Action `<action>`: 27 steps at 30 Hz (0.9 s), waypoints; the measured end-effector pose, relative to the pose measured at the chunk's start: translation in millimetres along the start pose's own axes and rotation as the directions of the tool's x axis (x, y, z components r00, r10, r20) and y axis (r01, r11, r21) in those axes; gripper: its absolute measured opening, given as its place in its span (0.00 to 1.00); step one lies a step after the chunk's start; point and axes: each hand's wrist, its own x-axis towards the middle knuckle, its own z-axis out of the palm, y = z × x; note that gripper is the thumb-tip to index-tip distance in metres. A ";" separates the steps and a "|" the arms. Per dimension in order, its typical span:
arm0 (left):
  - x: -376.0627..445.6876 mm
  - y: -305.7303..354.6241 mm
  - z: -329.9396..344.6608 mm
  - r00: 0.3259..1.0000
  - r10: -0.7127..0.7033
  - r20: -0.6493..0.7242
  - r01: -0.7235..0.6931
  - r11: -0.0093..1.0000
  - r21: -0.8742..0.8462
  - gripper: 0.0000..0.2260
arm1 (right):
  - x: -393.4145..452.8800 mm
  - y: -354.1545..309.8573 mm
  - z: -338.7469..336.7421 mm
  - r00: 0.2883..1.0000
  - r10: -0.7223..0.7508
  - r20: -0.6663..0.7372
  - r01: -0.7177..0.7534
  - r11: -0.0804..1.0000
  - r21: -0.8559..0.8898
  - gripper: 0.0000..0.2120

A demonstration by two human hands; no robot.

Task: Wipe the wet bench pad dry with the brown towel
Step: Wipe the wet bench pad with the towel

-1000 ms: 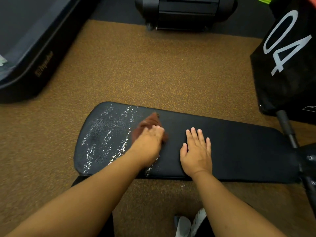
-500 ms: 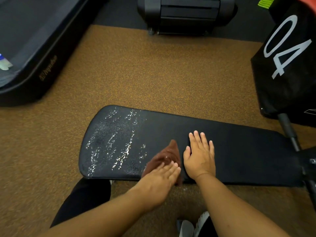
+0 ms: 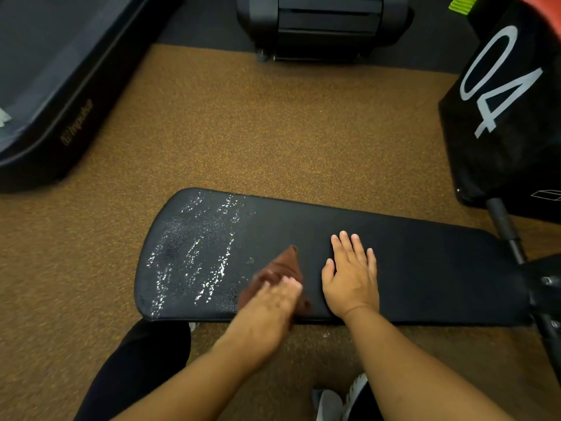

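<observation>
The black bench pad (image 3: 425, 268) lies across the lower middle of the view. Water drops (image 3: 194, 253) glisten over its left end, while its right part looks matte. My left hand (image 3: 267, 311) presses the crumpled brown towel (image 3: 283, 265) onto the pad near its front edge, just right of the wet patch. The hand is blurred, with its fingers lying over the towel. My right hand (image 3: 352, 275) rests flat on the pad with straight fingers, a little right of the towel.
A black machine base (image 3: 45, 86) fills the upper left and another black machine (image 3: 321, 25) stands at the top. A black box marked 04 (image 3: 510, 101) is at the right, above the bench's frame post (image 3: 507, 232). My knee (image 3: 145, 354) and shoe (image 3: 331, 402) are below the pad.
My left hand dragged the towel from the pad's middle toward its near edge, then slid slightly back onto the pad. The right hand stayed flat in place.
</observation>
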 end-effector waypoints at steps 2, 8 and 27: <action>9.9 -18.1 -9.1 0.984 -0.149 -0.093 0.154 0.987 0.045 0.32 | 0.7 0.4 0.4 1.000 0.001 0.002 -0.001 1.000 0.001 0.26; 30.7 10.9 -12.9 0.999 -0.043 0.029 0.043 0.999 -0.022 0.26 | 0.6 -0.2 1.6 1.000 0.005 0.000 -0.005 1.000 -0.004 0.27; 0.0 -7.4 10.8 0.894 -0.193 -0.405 0.267 0.954 0.133 0.25 | 1.2 0.0 2.9 1.000 0.005 -0.015 -0.005 1.000 -0.015 0.28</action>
